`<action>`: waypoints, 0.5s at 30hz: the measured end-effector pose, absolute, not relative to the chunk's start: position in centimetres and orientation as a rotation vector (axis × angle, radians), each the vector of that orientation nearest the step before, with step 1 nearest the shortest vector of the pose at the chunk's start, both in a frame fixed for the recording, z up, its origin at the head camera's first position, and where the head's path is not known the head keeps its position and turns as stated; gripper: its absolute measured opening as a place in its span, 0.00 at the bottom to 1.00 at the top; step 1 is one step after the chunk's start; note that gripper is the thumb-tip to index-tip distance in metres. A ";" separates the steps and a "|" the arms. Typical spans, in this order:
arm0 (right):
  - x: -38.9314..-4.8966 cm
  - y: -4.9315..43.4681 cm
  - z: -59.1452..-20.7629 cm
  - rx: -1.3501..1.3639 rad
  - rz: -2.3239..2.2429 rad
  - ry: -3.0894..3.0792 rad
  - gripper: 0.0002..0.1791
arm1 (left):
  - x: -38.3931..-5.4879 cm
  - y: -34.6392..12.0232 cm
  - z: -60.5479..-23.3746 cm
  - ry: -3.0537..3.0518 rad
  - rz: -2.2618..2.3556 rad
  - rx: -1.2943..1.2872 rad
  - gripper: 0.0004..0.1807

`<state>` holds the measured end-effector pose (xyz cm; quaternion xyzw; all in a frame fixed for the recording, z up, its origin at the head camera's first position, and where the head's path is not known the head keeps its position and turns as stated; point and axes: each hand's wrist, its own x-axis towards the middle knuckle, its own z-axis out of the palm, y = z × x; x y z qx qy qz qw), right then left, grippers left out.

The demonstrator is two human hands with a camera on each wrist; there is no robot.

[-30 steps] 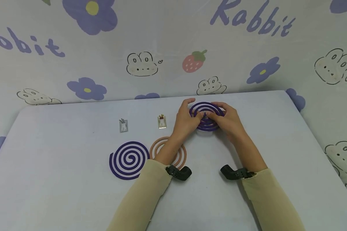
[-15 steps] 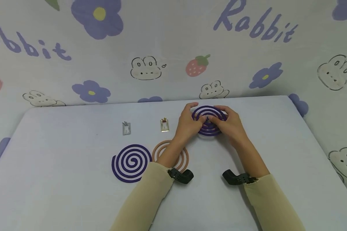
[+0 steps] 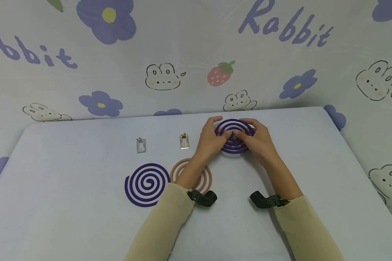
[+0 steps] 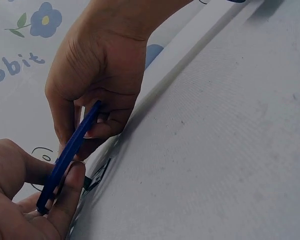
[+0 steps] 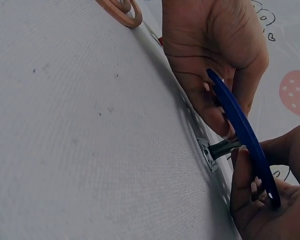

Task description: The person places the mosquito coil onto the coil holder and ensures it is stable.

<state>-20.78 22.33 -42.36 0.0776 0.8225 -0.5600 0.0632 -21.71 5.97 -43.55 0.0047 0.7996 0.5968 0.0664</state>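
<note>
A purple mosquito coil (image 3: 234,146) is held near the table's back edge by both hands. My left hand (image 3: 211,139) grips its left side, thumb on the face near the centre and index finger reaching round the far rim. My right hand (image 3: 262,139) grips the right side the same way, so the two thumbs almost meet in the middle. Seen edge-on, the coil (image 5: 245,131) tilts above a small metal coil stand (image 5: 208,154), whose upright prong reaches up to the coil at my fingertips. The same stand (image 4: 101,176) shows under my fingers in the left wrist view.
Another purple coil (image 3: 147,183) lies flat at the left. Beside it, an orange-brown coil (image 3: 209,177) is partly covered by my left forearm. A silver stand (image 3: 141,145) and a gold-coloured stand (image 3: 184,142) lie behind them. A patterned cloth backdrop (image 3: 189,43) rises behind the table.
The head view has shifted slightly. Both hands stay around the purple coil in the same spot on the table, with hardly any visible movement.
</note>
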 end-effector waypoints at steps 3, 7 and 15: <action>-20.8 22.3 -42.3 0.224 -1.692 2.495 0.32 | -21.6 5.9 -43.5 2.394 1.804 0.009 0.32; -20.8 22.3 -42.4 0.214 -1.682 2.507 0.32 | -21.5 5.9 -43.5 2.394 1.807 -0.001 0.32; -20.8 22.5 -42.4 0.230 -1.656 2.516 0.32 | -21.6 5.9 -43.2 2.467 1.729 0.067 0.29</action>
